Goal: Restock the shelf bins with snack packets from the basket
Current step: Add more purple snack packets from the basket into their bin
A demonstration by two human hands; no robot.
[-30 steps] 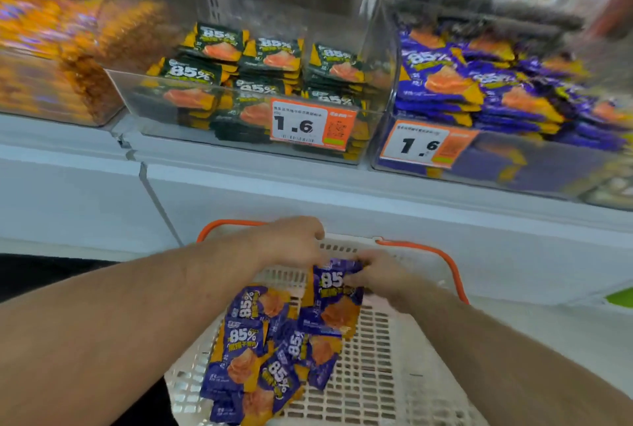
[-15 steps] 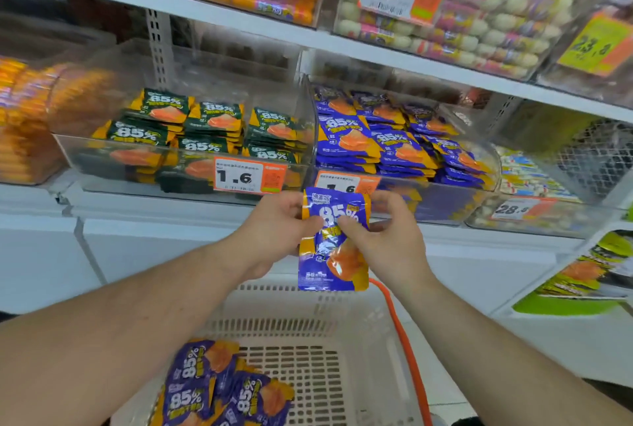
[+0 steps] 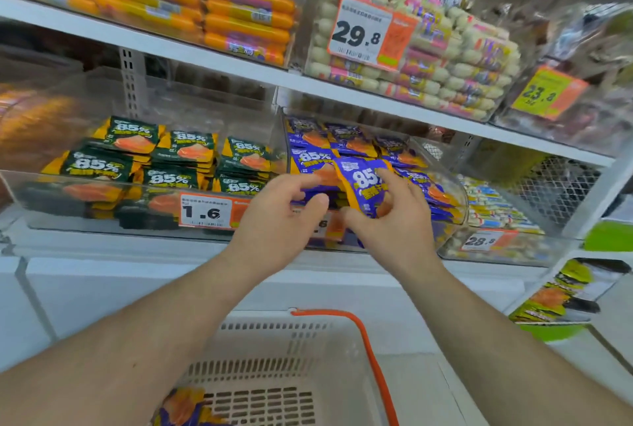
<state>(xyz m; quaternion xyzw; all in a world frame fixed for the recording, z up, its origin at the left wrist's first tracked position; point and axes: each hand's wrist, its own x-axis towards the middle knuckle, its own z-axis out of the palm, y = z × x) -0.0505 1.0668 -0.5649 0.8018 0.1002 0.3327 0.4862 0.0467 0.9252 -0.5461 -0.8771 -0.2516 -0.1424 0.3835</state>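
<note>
Head view. Landmark: the clear bin of purple packets (image 3: 442, 192) on the lower shelf.

A purple snack packet (image 3: 364, 182) is held at the front of this bin, above its front wall. The long axis runs roughly top to bottom and is tilted; the printed "85%" face is turned toward the camera, and the top edge is leaned back over the stacked purple packets inside the bin.

Right hand (image 3: 394, 220): the grip is partly curled and the packet is pinched, with fingers laid on its right face and the thumb seen under its lower edge. Left hand (image 3: 284, 220): fingers loosely curled just left of the packet, thumb extended toward its lower left edge. Whether the packet is actually touched by this hand cannot be told.

Left of the bin, a second clear bin (image 3: 102, 220) is filled with green packets (image 3: 171, 158), lying flat in rows; an orange price tag (image 3: 207, 210) reading 1.6 is fixed on its front. Below the bin, a beige basket (image 3: 274, 340) with an orange handle (image 3: 370, 350) is seen, with a few purple packets (image 3: 185, 408) at its lower left corner.
</note>
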